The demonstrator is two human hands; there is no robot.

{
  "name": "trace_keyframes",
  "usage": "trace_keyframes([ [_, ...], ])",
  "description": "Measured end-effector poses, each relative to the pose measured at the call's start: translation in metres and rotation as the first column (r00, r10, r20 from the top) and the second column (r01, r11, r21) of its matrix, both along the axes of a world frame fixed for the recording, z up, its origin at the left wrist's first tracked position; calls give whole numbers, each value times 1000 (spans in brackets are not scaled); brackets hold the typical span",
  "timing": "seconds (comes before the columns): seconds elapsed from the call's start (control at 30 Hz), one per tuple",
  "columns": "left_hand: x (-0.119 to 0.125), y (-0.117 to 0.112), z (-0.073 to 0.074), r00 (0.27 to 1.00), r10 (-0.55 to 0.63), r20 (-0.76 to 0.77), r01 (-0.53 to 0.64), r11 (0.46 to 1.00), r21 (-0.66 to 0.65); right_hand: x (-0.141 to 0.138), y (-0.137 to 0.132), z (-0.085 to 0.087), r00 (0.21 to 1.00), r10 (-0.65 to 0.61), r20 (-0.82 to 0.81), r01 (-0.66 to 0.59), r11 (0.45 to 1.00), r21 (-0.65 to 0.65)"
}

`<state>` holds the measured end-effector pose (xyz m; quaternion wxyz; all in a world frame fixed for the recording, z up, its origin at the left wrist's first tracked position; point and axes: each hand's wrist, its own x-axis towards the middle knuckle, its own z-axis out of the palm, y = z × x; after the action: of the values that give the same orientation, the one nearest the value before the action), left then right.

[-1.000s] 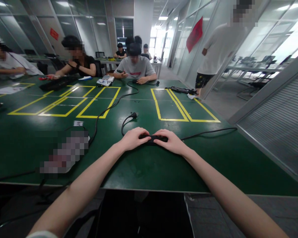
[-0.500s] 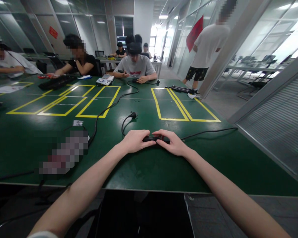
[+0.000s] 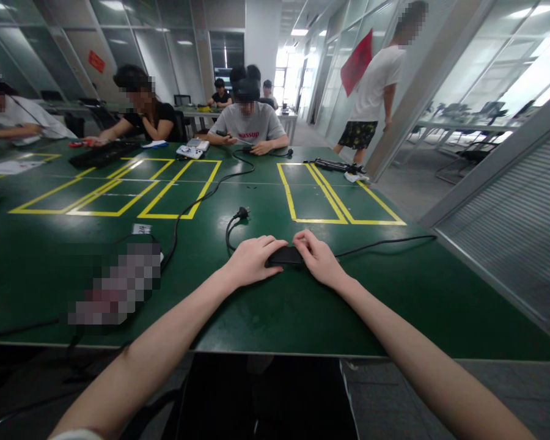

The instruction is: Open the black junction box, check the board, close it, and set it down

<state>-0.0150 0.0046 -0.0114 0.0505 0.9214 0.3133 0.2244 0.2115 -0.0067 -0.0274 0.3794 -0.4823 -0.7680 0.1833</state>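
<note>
A black power adapter (image 3: 286,255) lies flat on the green table between my two hands. My left hand (image 3: 255,258) is closed around its left end, with the thumb along the near edge and the fingers on the far side. At the other end, my right hand (image 3: 318,255) is closed with bent fingers on the adapter's right end, partly hiding it. A black cord with a plug (image 3: 242,213) curls out beyond my left hand. From the right end another thin black cord (image 3: 387,243) runs across the table.
A blurred-out long object (image 3: 119,284) with cables lies to the left, near a small white label (image 3: 142,229). Yellow tape outlines (image 3: 318,221) mark the table beyond. A folded black tripod-like item (image 3: 337,165) lies at the far right. Several people sit across; one person (image 3: 371,85) stands at right.
The adapter has turned so its broad flat face shows. My right hand's fingers have lifted and drawn back toward its right end. The standing person has shifted left and turned.
</note>
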Motion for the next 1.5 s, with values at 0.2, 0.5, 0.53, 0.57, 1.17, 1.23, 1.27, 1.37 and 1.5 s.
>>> trace_keyframes([
  [0.2, 1, 3, -1, 993, -113, -29, 116, 975, 189, 2, 3, 1, 999, 6, -44, -8, 1000, -29],
  [0.5, 0, 3, 3, 995, -77, -64, 85, 988, 128, 3, -4, 8, 996, 85, 13, -86, 994, 65],
  [0.53, -1, 3, 3, 996, -65, -59, 71, 990, 120, 3, -6, 10, 993, 115, 27, -117, 988, 103],
  [0.57, -1, 4, 3, 997, -57, -50, 62, 992, 112, 3, -7, 12, 989, 140, 43, -145, 981, 132],
  [1.17, -1, 6, -3, 992, -130, 7, 125, 972, 201, 8, -11, 22, 942, 248, -227, -323, 859, -399],
  [1.23, -1, 7, -2, 993, -109, 54, 96, 972, 212, 6, -9, 19, 948, 205, -244, -282, 897, -341],
  [1.27, -2, 7, -2, 992, -100, 78, 81, 972, 223, 6, -8, 17, 949, 179, -258, -257, 916, -309],
  [1.37, -3, 5, 1, 988, -70, 134, 36, 969, 245, 14, 3, 15, 953, 36, -300, -110, 966, -236],
  [1.5, -4, 3, 1, 986, -87, 140, 53, 972, 227, 52, 32, 28, 886, -326, -329, 289, 944, -157],
])
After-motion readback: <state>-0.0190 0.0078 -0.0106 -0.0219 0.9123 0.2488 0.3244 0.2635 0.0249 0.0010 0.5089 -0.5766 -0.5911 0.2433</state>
